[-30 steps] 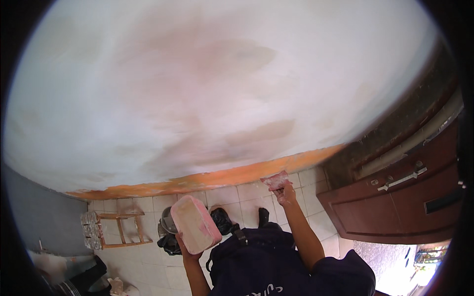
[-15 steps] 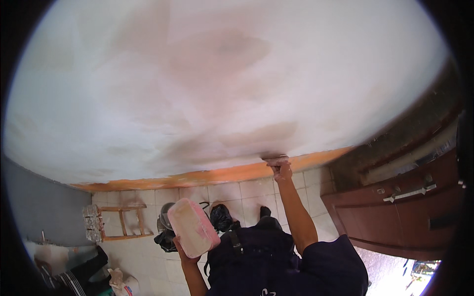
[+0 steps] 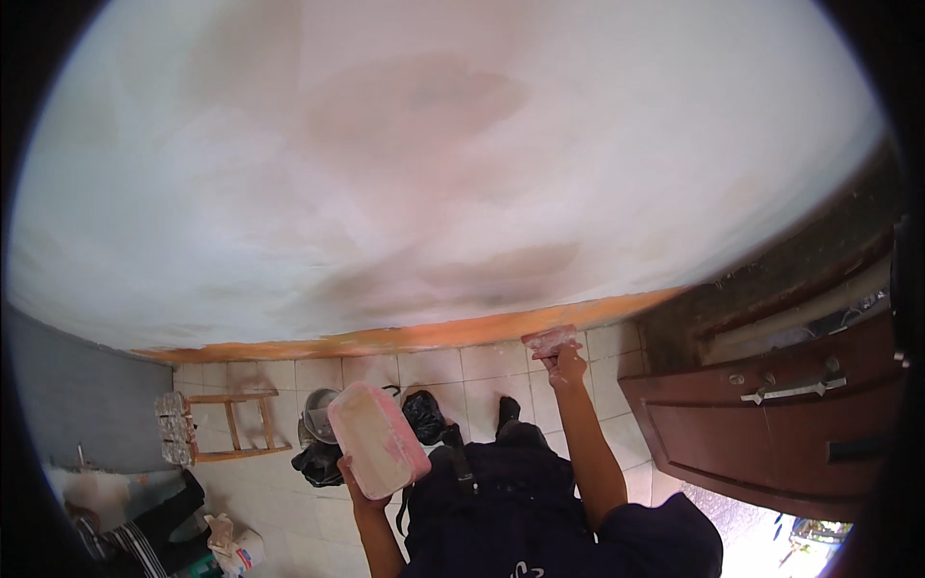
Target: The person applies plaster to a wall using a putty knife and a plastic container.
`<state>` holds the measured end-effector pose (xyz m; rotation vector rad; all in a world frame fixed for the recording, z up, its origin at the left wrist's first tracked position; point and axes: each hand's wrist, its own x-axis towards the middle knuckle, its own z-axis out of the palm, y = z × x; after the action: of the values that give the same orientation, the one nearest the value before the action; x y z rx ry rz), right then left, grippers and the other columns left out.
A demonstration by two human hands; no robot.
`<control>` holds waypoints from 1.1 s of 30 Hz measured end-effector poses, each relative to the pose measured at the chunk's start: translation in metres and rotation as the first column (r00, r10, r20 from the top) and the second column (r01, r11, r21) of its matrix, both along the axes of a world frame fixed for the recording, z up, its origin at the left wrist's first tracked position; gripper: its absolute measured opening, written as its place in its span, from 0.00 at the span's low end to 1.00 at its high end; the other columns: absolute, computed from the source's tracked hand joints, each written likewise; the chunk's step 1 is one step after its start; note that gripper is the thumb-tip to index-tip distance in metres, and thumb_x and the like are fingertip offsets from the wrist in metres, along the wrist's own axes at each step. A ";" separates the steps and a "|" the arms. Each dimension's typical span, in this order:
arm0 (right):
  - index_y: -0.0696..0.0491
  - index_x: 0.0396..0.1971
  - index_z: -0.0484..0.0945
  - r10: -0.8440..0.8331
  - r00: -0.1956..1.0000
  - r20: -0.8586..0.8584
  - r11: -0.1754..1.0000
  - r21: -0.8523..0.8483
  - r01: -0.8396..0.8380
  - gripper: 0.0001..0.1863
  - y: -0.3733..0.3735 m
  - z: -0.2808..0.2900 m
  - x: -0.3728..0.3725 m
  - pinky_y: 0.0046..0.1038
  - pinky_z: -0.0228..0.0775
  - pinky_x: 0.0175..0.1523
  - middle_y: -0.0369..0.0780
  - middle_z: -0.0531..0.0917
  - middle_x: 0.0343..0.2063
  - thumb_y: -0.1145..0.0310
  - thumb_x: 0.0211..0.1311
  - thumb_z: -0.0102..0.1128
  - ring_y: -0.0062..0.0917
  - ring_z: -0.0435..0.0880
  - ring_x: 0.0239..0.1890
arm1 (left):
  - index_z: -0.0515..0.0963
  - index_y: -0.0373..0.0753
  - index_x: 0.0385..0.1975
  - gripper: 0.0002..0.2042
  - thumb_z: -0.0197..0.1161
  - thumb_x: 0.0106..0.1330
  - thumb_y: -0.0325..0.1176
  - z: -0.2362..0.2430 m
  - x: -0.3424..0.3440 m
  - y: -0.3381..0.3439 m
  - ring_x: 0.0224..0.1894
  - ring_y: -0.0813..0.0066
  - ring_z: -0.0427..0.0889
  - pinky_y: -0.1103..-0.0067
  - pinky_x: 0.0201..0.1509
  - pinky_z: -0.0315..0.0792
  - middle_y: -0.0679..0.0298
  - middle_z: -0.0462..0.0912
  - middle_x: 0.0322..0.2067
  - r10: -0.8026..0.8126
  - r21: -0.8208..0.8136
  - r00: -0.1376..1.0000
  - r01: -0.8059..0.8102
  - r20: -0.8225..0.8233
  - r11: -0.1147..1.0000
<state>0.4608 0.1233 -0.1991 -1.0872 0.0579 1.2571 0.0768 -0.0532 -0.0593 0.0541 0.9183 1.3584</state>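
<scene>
White cropped lettering (image 3: 526, 570) on dark shirt (image 3: 501, 525); hands (image 3: 368, 495) (image 3: 565, 365) hold pink tub (image 3: 380, 445), scraper (image 3: 549, 340)

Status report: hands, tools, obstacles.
Left hand: holding pink rectangular tub. Right hand: gripping flat pinkish smeared scraper near orange wall band. Brown wooden frame on pale tiled floor, off left.

White wall (image 3: 655, 164), patchy grey-brown smears, orange strip (image 3: 462, 336) along base. Grey wall (image 3: 87, 405) at left. Pale tile floor (image 3: 491, 371), visible grout lines. Wooden stool (image 3: 231, 424) on floor near grey wall, pale splatter on one end. Brown door (image 3: 732, 433) right, light-coloured handle (image 3: 795, 388). Bright daylight lower right, beside door.
</scene>
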 end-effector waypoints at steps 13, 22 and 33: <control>0.64 0.35 0.70 -0.047 0.990 0.136 0.968 0.250 0.012 0.10 0.020 0.150 -0.019 0.34 0.81 0.40 0.48 0.80 0.31 0.70 0.65 0.49 0.35 0.83 0.33 | 0.63 0.42 0.59 0.35 0.56 0.55 0.56 0.006 0.005 0.001 0.52 0.57 0.75 0.60 0.52 0.73 0.58 0.72 0.52 0.084 -0.027 0.996 -0.085 -0.028 0.996; 0.62 0.30 0.71 0.183 0.979 0.091 0.933 0.296 -0.202 0.12 0.025 0.027 -0.011 0.35 0.78 0.46 0.47 0.80 0.30 0.67 0.59 0.53 0.35 0.82 0.35 | 0.62 0.41 0.60 0.34 0.55 0.57 0.56 -0.005 0.013 0.011 0.52 0.57 0.75 0.60 0.53 0.73 0.58 0.73 0.52 -0.021 0.057 0.983 0.032 -0.184 0.998; 0.64 0.48 0.66 0.053 0.995 -0.085 0.989 0.141 -0.040 0.18 -0.046 0.101 0.007 0.37 0.77 0.43 0.49 0.76 0.44 0.79 0.54 0.47 0.38 0.80 0.41 | 0.62 0.41 0.60 0.33 0.55 0.57 0.54 -0.003 0.013 0.021 0.52 0.58 0.75 0.61 0.53 0.73 0.58 0.73 0.52 0.012 -0.046 0.998 -0.009 0.063 0.999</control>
<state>0.4679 0.0771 -0.0986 -0.9170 0.0120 1.3313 0.0895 -0.0324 -0.0625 -0.0284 0.8966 1.3411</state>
